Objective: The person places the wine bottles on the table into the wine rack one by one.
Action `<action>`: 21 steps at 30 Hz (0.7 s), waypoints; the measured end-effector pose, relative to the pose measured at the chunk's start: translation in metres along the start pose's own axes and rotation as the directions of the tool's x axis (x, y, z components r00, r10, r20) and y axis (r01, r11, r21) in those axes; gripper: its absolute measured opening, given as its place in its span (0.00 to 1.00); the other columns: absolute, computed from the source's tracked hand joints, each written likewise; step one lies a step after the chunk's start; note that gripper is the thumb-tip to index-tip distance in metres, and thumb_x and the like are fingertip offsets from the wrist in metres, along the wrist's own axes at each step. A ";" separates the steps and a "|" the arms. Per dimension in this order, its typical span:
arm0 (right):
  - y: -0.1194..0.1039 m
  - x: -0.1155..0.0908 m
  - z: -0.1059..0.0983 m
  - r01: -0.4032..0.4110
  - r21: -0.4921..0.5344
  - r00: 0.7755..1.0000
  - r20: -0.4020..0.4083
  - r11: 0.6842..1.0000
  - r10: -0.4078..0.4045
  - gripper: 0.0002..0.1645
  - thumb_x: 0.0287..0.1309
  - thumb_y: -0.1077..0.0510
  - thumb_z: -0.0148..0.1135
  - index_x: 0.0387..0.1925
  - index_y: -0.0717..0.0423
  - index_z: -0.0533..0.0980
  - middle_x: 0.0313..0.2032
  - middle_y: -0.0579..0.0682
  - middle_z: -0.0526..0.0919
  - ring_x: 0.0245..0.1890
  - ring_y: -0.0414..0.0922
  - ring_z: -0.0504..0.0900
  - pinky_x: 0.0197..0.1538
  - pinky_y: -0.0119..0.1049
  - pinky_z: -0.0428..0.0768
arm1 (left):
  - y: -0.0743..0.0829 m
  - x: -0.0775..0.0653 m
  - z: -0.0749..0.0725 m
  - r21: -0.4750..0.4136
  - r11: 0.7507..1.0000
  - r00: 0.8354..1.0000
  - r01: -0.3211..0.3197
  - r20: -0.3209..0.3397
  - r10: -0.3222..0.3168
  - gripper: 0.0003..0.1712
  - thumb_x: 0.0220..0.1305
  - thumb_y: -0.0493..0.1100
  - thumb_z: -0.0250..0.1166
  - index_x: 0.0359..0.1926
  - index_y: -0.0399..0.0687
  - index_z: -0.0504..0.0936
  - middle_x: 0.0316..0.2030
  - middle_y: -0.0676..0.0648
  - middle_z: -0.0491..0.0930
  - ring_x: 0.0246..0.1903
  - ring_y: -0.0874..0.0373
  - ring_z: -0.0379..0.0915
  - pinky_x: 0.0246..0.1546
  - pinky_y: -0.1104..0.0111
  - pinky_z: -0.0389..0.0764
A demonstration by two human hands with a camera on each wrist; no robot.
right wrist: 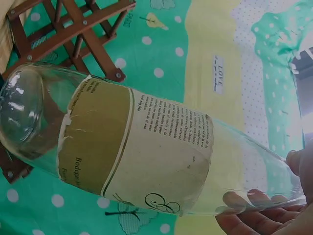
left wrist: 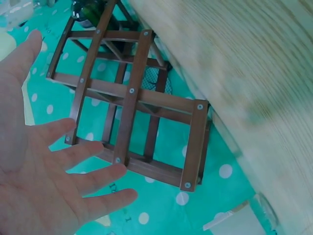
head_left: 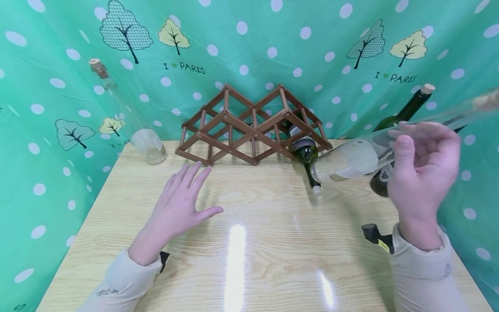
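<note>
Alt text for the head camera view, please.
A right hand holds a clear bottle nearly sideways; the left hand is spread above a table. Behind, a brown rack holds a green bottle; left of it stands another clear bottle.

Open run mid-table, crowding at right rear.
Broad bare stretch of tabletop (head_left: 273,242) before the rack (head_left: 255,135), between left hand (head_left: 179,208) and right hand (head_left: 425,173); rack's left cells open from the front. In the way: green bottle (head_left: 305,149) in rack's right end, neck jutting forward; held clear bottle (head_left: 345,160) slanting across the right side, dark bottle (head_left: 415,102) behind it; corked bottle (head_left: 148,145) at left rear; curtain (head_left: 241,52) behind rack.
</note>
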State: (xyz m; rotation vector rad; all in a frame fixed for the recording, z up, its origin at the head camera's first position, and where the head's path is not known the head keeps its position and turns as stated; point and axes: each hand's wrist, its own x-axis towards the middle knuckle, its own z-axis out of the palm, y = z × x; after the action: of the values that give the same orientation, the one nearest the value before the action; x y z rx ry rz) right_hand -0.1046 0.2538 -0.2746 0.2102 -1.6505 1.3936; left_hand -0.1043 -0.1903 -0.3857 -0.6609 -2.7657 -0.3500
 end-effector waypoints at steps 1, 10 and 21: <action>0.001 -0.001 0.002 0.000 0.001 1.000 0.006 1.000 0.000 0.17 0.71 0.66 0.66 0.56 0.70 0.73 0.49 0.60 0.83 0.47 0.52 0.86 0.54 0.33 0.83 | 0.001 0.001 0.000 0.001 1.000 1.000 -0.002 0.000 0.002 0.64 0.56 0.76 0.73 0.82 0.48 0.61 0.78 0.35 0.61 0.75 0.25 0.55 0.68 0.31 0.64; 0.013 -0.013 0.021 -0.055 0.114 0.997 0.062 0.992 0.048 0.13 0.73 0.69 0.61 0.55 0.70 0.73 0.49 0.63 0.82 0.46 0.54 0.84 0.52 0.33 0.82 | 0.010 0.008 -0.001 -0.003 1.000 1.000 -0.020 -0.008 0.020 0.65 0.55 0.76 0.74 0.82 0.47 0.61 0.79 0.35 0.59 0.76 0.28 0.55 0.68 0.31 0.65; 0.036 -0.032 0.036 -0.257 0.272 0.964 0.145 0.927 0.224 0.14 0.75 0.64 0.62 0.56 0.65 0.73 0.51 0.63 0.80 0.47 0.54 0.83 0.50 0.35 0.85 | 0.025 0.020 0.001 0.010 0.997 0.997 -0.073 -0.025 0.073 0.66 0.53 0.77 0.75 0.82 0.48 0.60 0.78 0.35 0.61 0.76 0.28 0.55 0.70 0.33 0.65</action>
State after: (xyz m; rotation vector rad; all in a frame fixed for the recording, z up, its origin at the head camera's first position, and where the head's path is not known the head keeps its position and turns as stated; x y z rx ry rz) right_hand -0.1291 0.2218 -0.3193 0.2636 -1.5970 1.8422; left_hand -0.1098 -0.1602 -0.3759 -0.7473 -2.7095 -0.3278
